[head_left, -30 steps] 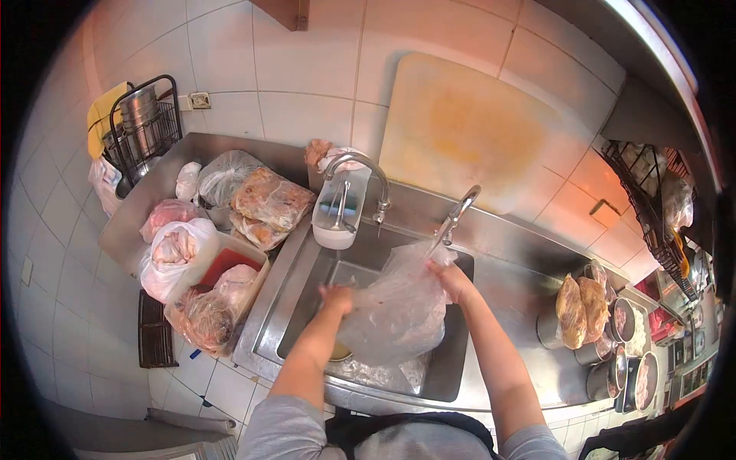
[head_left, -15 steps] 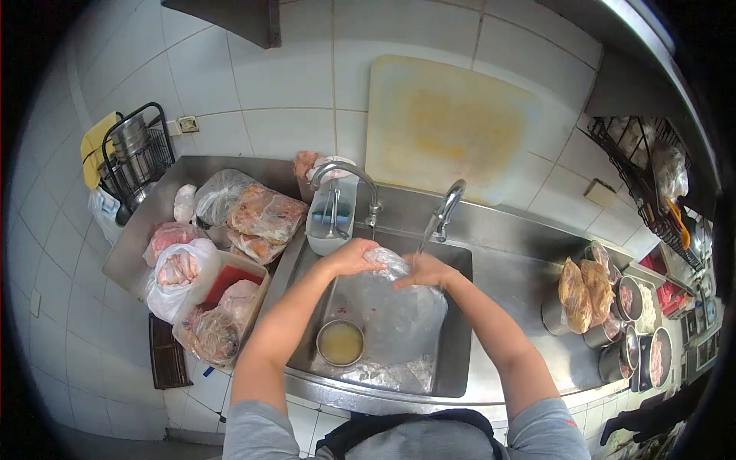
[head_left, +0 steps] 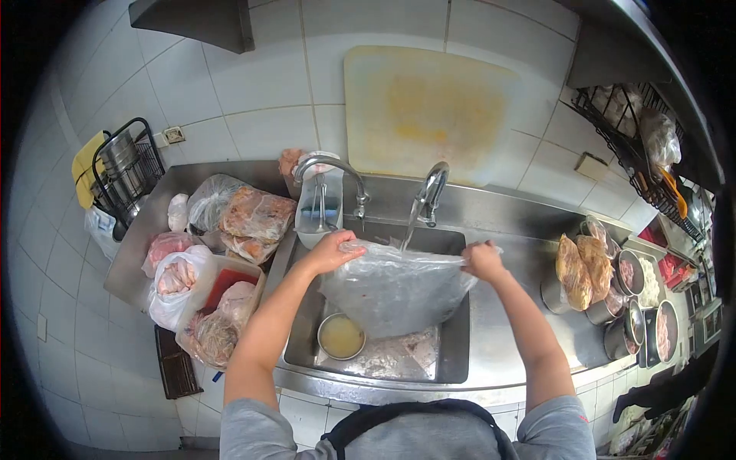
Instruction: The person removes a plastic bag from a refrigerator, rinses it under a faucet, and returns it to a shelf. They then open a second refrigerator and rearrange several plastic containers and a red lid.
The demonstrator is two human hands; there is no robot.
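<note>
A clear plastic bag (head_left: pixel 399 291) is stretched between both hands over the steel sink (head_left: pixel 457 349). My left hand (head_left: pixel 336 253) is closed on its upper left corner, and my right hand (head_left: pixel 483 261) grips the upper right corner. Water runs from the right faucet (head_left: pixel 433 188) just behind the bag's top edge. Below the bag's left side, a round metal bowl (head_left: pixel 342 337) with cloudy yellowish liquid sits in the sink.
Bagged meat (head_left: pixel 257 215) and a plastic tub (head_left: pixel 257 303) lie left of the sink. Beside the left faucet (head_left: pixel 337 162) stands a utensil holder (head_left: pixel 316 234). Metal pots (head_left: pixel 553 294) with meat stand at the right. A cutting board (head_left: pixel 429 115) leans on the wall.
My hands have moved apart, the right one outward to the right, pulling the bunched bag open wide. The bag now hangs taut across the sink. The whole view has shifted slightly.
</note>
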